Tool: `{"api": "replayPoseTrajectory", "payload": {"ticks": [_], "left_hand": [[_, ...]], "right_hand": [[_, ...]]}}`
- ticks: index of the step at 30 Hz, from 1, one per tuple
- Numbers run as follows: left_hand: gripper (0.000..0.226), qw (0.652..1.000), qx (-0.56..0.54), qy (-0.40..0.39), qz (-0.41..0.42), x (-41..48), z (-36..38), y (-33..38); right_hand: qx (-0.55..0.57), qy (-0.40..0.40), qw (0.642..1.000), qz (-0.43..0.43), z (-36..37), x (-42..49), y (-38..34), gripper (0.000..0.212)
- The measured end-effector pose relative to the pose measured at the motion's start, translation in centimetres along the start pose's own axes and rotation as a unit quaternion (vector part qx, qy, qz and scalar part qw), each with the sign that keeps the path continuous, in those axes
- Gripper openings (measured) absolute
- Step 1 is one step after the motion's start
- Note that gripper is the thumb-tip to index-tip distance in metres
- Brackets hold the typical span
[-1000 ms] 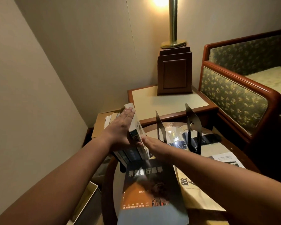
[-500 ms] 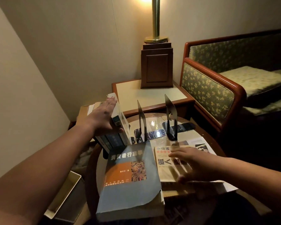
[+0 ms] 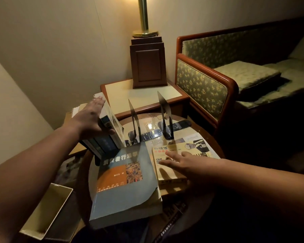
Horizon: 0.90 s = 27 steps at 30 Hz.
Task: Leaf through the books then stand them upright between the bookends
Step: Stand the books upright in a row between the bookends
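Observation:
Two thin dark metal bookends stand on the round table, the left bookend (image 3: 134,120) and the right bookend (image 3: 164,116), with nothing between them. Left of them a row of upright books (image 3: 105,137) leans to the left; my left hand (image 3: 90,118) lies flat against its outer side, thumb over the front spines. A thick blue-and-orange book (image 3: 125,183) lies flat in front. To its right lies a cream book (image 3: 167,172); my right hand (image 3: 181,163) hovers over its cover with straight, spread fingers.
The round glass-topped table (image 3: 149,127) also carries papers (image 3: 195,137) under the cream book. Behind stands a side table (image 3: 140,92) with a wooden lamp base (image 3: 147,64). A green patterned sofa (image 3: 209,85) is at the right, an open cardboard box (image 3: 47,209) low left.
My right hand left the upright books and moved right and toward me, over the cream book. The left hand stayed on the leaning row. The view shifted right.

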<state>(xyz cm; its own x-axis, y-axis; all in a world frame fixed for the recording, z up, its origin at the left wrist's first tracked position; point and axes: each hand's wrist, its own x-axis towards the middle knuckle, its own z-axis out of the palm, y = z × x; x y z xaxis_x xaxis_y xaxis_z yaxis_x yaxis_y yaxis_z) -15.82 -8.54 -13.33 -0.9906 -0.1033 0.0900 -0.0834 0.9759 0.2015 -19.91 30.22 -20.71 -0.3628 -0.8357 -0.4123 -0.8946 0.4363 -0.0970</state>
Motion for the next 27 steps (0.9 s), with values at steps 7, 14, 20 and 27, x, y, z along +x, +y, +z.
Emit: {"api": "replayPoseTrajectory", "payload": {"ticks": [7,14,20,27], "left_hand": [[0.128,1.000,-0.008,0.014,0.010,0.0,0.1,-0.1],[0.128,1.000,-0.001,0.016,0.001,-0.2,0.0,0.1],[0.127,1.000,-0.002,0.008,-0.003,-0.4,-0.1,0.5],[0.125,1.000,0.002,0.019,-0.002,-0.4,-0.3,0.9]], "right_hand": [[0.003,0.077,0.995,-0.066,0.1,1.7,-0.7,0.080],[-0.101,0.066,0.985,-0.122,0.1,2.7,-1.0,0.072],[-0.040,0.010,0.991,-0.124,-1.9,2.6,0.0,0.063],[0.030,0.170,0.972,-0.162,-1.9,1.6,1.9,0.058]]}}
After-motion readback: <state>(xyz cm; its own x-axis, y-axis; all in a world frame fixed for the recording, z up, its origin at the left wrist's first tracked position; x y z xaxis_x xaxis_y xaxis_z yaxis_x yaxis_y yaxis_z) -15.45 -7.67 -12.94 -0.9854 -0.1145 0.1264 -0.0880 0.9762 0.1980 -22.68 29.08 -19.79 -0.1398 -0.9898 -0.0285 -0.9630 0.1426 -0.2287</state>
